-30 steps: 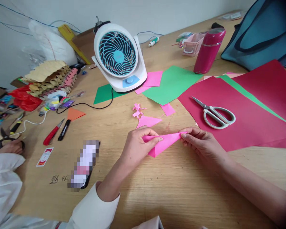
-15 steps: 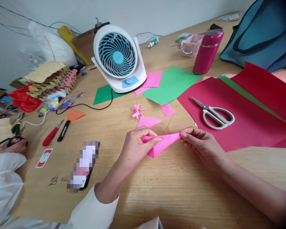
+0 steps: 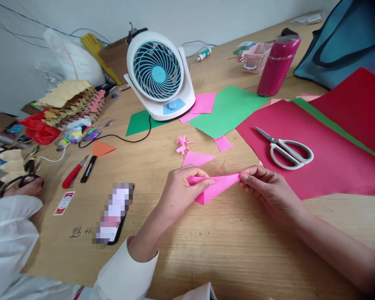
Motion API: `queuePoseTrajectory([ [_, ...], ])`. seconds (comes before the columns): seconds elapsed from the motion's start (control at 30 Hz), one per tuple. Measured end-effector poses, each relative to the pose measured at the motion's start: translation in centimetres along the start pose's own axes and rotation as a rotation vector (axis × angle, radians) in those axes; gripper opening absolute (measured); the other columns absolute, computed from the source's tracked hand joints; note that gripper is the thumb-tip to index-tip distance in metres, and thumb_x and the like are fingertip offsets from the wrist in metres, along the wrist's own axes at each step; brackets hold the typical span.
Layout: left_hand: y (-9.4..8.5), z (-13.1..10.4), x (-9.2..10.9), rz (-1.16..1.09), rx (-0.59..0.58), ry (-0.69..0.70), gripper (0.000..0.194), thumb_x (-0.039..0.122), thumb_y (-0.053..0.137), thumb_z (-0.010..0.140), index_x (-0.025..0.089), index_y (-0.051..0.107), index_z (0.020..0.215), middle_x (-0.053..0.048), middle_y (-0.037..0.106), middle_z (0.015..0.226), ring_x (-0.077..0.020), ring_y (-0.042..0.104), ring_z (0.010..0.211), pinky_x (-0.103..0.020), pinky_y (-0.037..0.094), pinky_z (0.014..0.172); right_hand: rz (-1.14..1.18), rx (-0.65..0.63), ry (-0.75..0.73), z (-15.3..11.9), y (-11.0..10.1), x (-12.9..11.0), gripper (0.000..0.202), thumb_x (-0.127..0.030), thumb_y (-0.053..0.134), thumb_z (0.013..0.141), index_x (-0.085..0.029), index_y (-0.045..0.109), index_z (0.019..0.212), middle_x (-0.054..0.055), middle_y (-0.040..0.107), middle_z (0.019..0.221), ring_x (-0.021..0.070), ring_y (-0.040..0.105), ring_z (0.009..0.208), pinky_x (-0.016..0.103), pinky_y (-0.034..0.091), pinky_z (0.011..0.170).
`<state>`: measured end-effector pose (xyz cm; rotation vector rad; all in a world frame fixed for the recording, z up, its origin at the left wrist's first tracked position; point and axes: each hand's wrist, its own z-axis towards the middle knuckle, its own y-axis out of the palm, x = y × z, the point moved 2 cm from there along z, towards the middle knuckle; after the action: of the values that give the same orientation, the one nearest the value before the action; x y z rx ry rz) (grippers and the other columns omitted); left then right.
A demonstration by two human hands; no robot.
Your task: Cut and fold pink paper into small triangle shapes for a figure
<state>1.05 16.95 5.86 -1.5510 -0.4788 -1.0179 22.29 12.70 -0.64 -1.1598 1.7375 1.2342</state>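
Observation:
Between my two hands is a folded piece of pink paper (image 3: 217, 188), its point towards the right. My left hand (image 3: 183, 189) pinches its left part, thumb on top. The thumb and fingers of my right hand (image 3: 265, 185) close on the paper's right tip. Just beyond my left hand lies a pink paper triangle (image 3: 198, 158), with small curled pink paper cutouts (image 3: 182, 146) behind it. A square of pink paper (image 3: 224, 143) sits to their right. White-handled scissors (image 3: 289, 152) rest on a large dark red sheet (image 3: 268, 125), right of my right hand.
A white fan (image 3: 158, 75) stands behind, beside a green sheet (image 3: 229, 110). Further right are a magenta bottle (image 3: 278, 66) and a blue bag (image 3: 346, 46). On the left lie a phone (image 3: 115, 212), a red knife (image 3: 74, 173), a black cutter (image 3: 88, 168) and a co-worker's hand (image 3: 26, 186) holding black-handled scissors.
The whole view has shifted slightly, so things appear a little further right. Both hands keep their hold on the folded pink paper, with hardly any change in its shape.

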Motion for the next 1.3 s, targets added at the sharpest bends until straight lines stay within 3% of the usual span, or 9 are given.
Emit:
queuePoseTrajectory([
  [0.4, -0.1, 0.1, -0.1, -0.004, 0.0, -0.02, 0.009, 0.026, 0.074, 0.078, 0.02, 0.072, 0.072, 0.0, 0.074, 0.077, -0.0155, 0.065, 0.074, -0.026, 0.048, 0.07, -0.087, 0.009, -0.015, -0.1, 0.0, 0.0, 0.03, -0.045, 0.085, 0.066, -0.02, 0.069, 0.074, 0.0, 0.06, 0.067, 0.0127, 0.05, 0.063, 0.026, 0.04, 0.058],
  [0.6, -0.1, 0.1, -0.1, -0.018, -0.011, -0.031, 0.009, 0.026, 0.075, 0.078, 0.02, 0.072, 0.071, 0.001, 0.075, 0.076, -0.0144, 0.065, 0.072, -0.026, 0.046, 0.068, -0.149, -0.025, -0.033, -0.2, 0.0, 0.1, 0.027, -0.044, 0.08, 0.073, -0.021, 0.066, 0.074, -0.001, 0.058, 0.067, 0.0126, 0.048, 0.065, 0.026, 0.037, 0.059],
  [0.73, -0.1, 0.1, -0.3, -0.023, -0.03, -0.074, 0.012, 0.029, 0.075, 0.077, 0.02, 0.072, 0.07, 0.0, 0.075, 0.077, -0.0148, 0.065, 0.073, -0.025, 0.046, 0.067, -0.213, -0.086, -0.12, -0.1, 0.0, -0.1, 0.022, -0.04, 0.074, 0.08, -0.022, 0.063, 0.077, -0.002, 0.055, 0.07, 0.0124, 0.046, 0.065, 0.026, 0.037, 0.059],
  [0.9, 0.1, 0.2, -1.7, -0.01, -0.138, -0.181, 0.017, 0.035, 0.073, 0.077, 0.019, 0.073, 0.072, 0.0, 0.073, 0.073, -0.0151, 0.065, 0.07, -0.025, 0.044, 0.063, -0.446, -0.246, -0.22, -0.4, -0.1, -0.6, 0.01, -0.032, 0.064, 0.088, -0.026, 0.058, 0.094, -0.001, 0.057, 0.077, 0.0149, 0.049, 0.066, 0.028, 0.04, 0.058],
  [1.0, 0.5, 0.2, -2.6, 0.036, -0.193, -0.202, 0.021, 0.038, 0.073, 0.077, 0.018, 0.073, 0.071, 0.0, 0.072, 0.071, -0.0148, 0.063, 0.069, -0.024, 0.042, 0.06, -0.662, -0.319, -0.236, -0.8, 0.0, -0.8, 0.002, -0.026, 0.056, 0.09, -0.025, 0.058, 0.089, 0.0, 0.059, 0.076, 0.016, 0.051, 0.065, 0.029, 0.04, 0.057],
  [1.1, 1.0, 0.2, -3.1, 0.084, -0.203, -0.186, 0.021, 0.036, 0.071, 0.077, 0.018, 0.069, 0.067, 0.001, 0.071, 0.07, -0.0143, 0.062, 0.067, -0.024, 0.039, 0.057, -0.887, -0.356, -0.297, -1.1, 0.2, -1.1, 0.013, -0.019, 0.05, 0.09, -0.024, 0.061, 0.09, 0.002, 0.064, 0.083, 0.0167, 0.055, 0.067, 0.03, 0.042, 0.058],
  [1.2, 1.6, 0.1, -3.1, 0.174, -0.2, -0.139, 0.016, 0.03, 0.069, 0.078, 0.019, 0.068, 0.066, 0.002, 0.07, 0.068, -0.0137, 0.06, 0.064, -0.024, 0.037, 0.056, -1.032, -0.411, -0.43, -1.2, 0.4, -1.3, 0.024, -0.013, 0.046, 0.09, -0.024, 0.065, 0.1, 0.006, 0.066, 0.094, 0.0207, 0.06, 0.082, 0.035, 0.046, 0.071],
  [1.3, 2.0, 0.1, -3.1, 0.276, -0.196, -0.074, 0.014, 0.025, 0.068, 0.079, 0.02, 0.066, 0.065, 0.002, 0.069, 0.069, -0.0137, 0.059, 0.065, -0.025, 0.038, 0.059, -1.147, -0.447, -0.518, -1.1, 0.6, -1.1, 0.028, -0.01, 0.043, 0.092, -0.022, 0.066, 0.101, 0.007, 0.065, 0.091, 0.0223, 0.06, 0.085, 0.037, 0.046, 0.076],
])
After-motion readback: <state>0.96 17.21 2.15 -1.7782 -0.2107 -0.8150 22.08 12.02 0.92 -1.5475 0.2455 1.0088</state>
